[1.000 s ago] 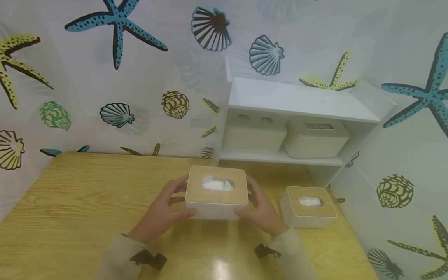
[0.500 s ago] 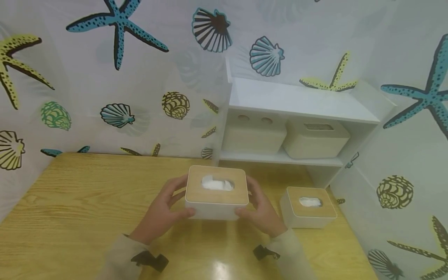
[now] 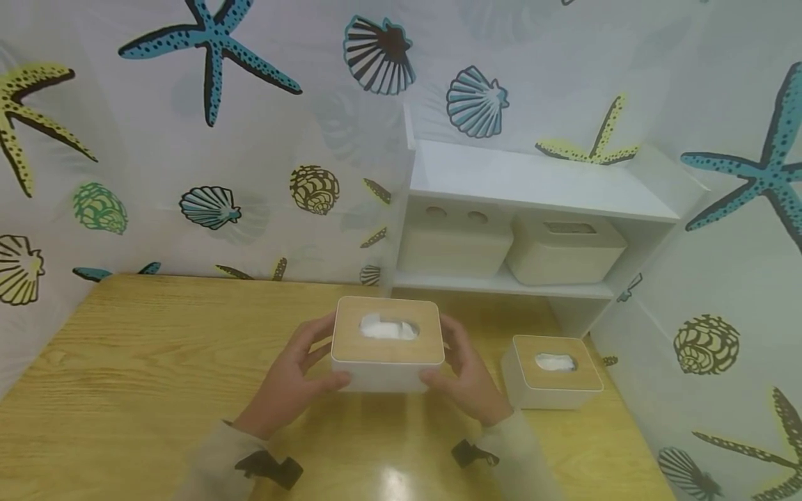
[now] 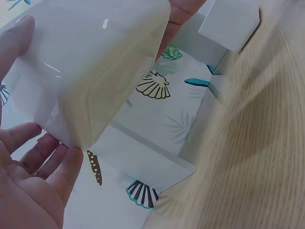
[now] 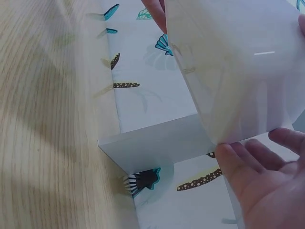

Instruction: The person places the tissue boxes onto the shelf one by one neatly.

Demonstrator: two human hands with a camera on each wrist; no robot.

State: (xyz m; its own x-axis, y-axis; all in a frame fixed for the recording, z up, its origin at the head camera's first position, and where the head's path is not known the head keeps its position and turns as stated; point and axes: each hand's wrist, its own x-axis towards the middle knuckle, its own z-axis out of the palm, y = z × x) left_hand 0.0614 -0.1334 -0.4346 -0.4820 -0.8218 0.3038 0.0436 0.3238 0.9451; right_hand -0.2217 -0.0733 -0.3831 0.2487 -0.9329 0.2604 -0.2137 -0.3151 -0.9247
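A white tissue box [image 3: 388,353] with a pale wooden lid is held up off the table, roughly level. White tissue shows in the oval slot of its lid. My left hand [image 3: 285,386] grips its left side, thumb on the front face and fingers round the side. On the right side, my right hand [image 3: 471,381] grips it in the same way. The smooth white body of the tissue box [image 4: 95,57] fills the upper left of the left wrist view, fingertips along its edge. A second, similar tissue box [image 3: 554,395] stands on the table to the right.
The wooden table [image 3: 156,362] runs to the back wall. A white shelf unit [image 3: 545,177] stands at the back right. Inside it sit a cream box with two round holes [image 3: 454,243] and another cream box [image 3: 567,254] with a slot. Shell-printed walls [image 3: 263,139] enclose the back and right.
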